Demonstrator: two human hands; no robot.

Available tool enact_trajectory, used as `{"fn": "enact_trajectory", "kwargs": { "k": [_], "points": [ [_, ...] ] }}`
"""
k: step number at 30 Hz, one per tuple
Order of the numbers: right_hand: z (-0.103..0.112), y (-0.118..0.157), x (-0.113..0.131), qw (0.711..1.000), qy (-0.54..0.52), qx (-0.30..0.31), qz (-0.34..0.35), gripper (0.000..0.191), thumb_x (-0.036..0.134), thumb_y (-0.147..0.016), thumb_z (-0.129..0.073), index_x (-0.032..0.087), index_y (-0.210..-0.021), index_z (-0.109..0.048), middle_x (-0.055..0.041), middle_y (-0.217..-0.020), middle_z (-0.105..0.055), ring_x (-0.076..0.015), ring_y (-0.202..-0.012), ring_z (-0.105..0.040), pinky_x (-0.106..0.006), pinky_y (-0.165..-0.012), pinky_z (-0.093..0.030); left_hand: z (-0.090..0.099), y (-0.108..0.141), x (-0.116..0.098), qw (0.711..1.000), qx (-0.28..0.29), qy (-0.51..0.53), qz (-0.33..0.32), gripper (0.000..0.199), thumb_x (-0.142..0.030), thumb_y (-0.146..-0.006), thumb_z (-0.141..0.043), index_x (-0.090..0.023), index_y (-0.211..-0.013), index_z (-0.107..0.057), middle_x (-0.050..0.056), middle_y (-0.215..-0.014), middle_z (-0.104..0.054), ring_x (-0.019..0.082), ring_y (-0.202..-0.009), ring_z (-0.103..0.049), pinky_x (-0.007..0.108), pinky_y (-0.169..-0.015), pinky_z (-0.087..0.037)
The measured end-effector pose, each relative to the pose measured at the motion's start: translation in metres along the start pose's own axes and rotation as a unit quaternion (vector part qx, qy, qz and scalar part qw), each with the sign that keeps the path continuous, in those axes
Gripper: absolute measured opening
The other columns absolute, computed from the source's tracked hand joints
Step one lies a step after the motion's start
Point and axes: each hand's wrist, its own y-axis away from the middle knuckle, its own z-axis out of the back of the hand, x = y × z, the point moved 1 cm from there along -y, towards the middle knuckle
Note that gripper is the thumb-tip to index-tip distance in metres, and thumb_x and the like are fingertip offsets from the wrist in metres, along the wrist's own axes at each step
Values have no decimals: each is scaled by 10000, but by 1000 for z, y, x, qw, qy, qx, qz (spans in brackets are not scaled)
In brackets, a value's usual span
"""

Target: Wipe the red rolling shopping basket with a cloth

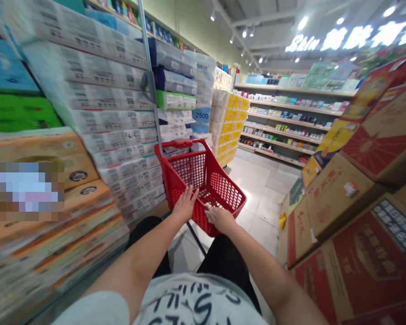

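Note:
A red plastic shopping basket cart (167, 174) with lattice walls stands just ahead of my body, and no goods show inside it. My left hand (185, 205) rests on the near rim with its fingers apart. Closer to the basket's front right, my right hand (221, 220) is at the same rim, its fingers curled around a small pale thing (209, 214) too small to identify. A metal pole (152, 67) with a grey clamp rises behind the basket's left corner.
High stacks of wrapped paper packs (111, 85) line the left, with orange packs (84, 189) nearer. Cardboard cartons (345, 194) are piled on the right. A tiled aisle (257, 189) runs between, towards yellow packs (233, 122) and stocked shelves (291, 118).

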Motion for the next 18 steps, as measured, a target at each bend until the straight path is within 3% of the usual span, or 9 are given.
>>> {"fn": "enact_trajectory", "kwargs": {
  "k": [5, 10, 13, 16, 18],
  "points": [
    [1, 9, -10, 1000, 23, -15, 3, 387, 430, -1011, -310, 196, -1039, -618, -75, -891, -696, -178, -796, -663, -262, -706, -477, 2, -9, 0, 1000, 18, 3, -16, 837, -6, -764, -425, -162, -1528, -119, 165, -1590, -3, 296, -1465, -4, 424, -1156, -223],
    [-19, 7, 12, 997, 49, -51, -14, 375, 369, -1013, -308, 163, -1154, -587, -104, -939, -689, -194, -859, -667, -270, -727, -499, 3, -16, 9, 1000, 1, 9, -15, 754, 13, -800, -350, -160, -1517, -195, 133, -1595, -78, 255, -1471, -55, 412, -1167, -204],
    [-19, 6, 22, 999, 40, -28, -12, 367, 362, -1005, -330, 148, -1158, -585, -123, -985, -682, -205, -897, -665, -287, -750, -509, 7, -21, 17, 999, 10, 30, -7, 727, 12, -809, -326, -170, -1507, -236, 105, -1595, -114, 231, -1473, -72, 438, -1179, -173],
    [-7, 5, 23, 999, 31, 18, 3, 349, 379, -984, -379, 160, -1167, -580, -120, -1016, -683, -219, -892, -670, -311, -740, -514, 9, -26, 21, 993, 33, 109, 27, 744, -7, -784, -379, -176, -1499, -260, 95, -1600, -104, 236, -1473, -81, 446, -1183, -177],
    [1, 7, 21, 999, 27, 32, 10, 326, 398, -957, -429, 167, -1098, -611, -115, -988, -692, -229, -863, -676, -317, -723, -512, 8, -27, 17, 973, 11, 210, 93, 739, -53, -800, -411, -137, -1507, -214, 121, -1594, -133, 227, -1471, -100, 398, -1190, -185]
  ]
}}
